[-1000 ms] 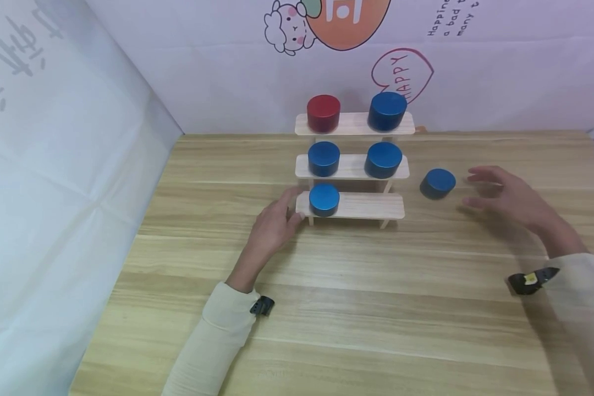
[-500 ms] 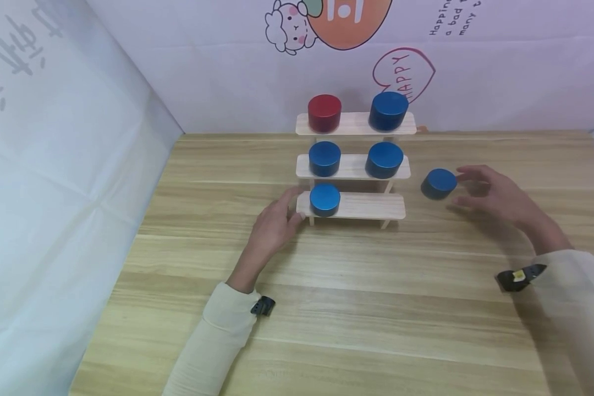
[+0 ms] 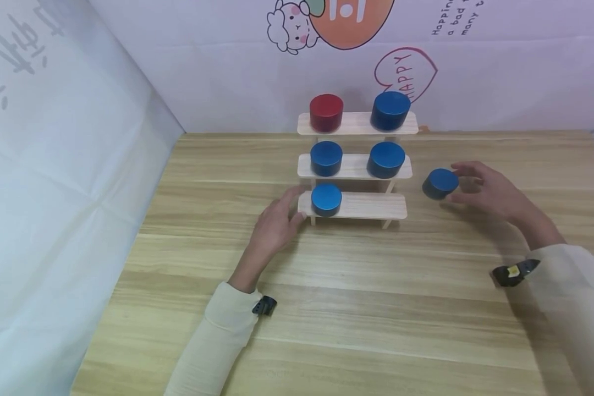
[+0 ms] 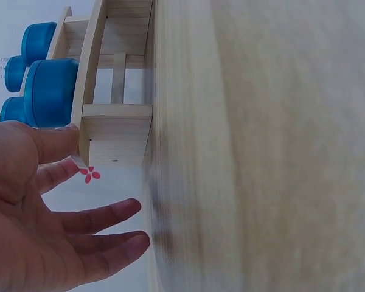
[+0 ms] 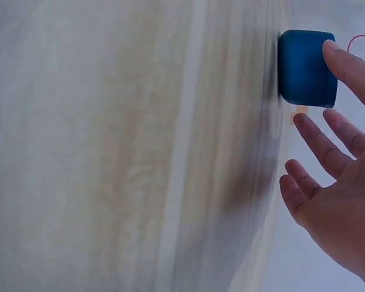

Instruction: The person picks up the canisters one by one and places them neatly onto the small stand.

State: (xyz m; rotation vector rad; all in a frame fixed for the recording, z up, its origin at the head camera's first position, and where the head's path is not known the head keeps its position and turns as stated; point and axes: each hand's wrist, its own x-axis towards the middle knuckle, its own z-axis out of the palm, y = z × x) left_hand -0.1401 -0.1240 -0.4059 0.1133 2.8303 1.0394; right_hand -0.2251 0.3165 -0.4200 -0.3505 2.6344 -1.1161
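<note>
A three-tier wooden display stand (image 3: 371, 206) bears blue lidded round tins and one red tin (image 3: 326, 113). My left hand (image 3: 277, 223) holds the left end of its lowest shelf (image 4: 82, 103), thumb at the front edge and forefinger behind; the other fingers stretch out free. One blue tin (image 3: 326, 199) sits on that shelf beside my thumb. To the right of the stand, a loose blue tin (image 3: 440, 183) stands on the table. My right hand (image 3: 492, 190) is around its right side, thumb and forefinger spread apart. In the right wrist view the thumb overlaps the tin's lid (image 5: 330, 79); contact cannot be told.
The middle shelf carries two blue tins, left (image 3: 326, 158) and right (image 3: 386, 160). On the top shelf another blue tin (image 3: 390, 111) stands right of the red one. A printed white cloth (image 3: 227, 82) hangs behind the wood-grain table (image 3: 356, 308), with more cloth at the left.
My right hand has moved left, from apart to around the right side of the loose blue tin. The left hand has stayed at the stand, and the tins have not moved.
</note>
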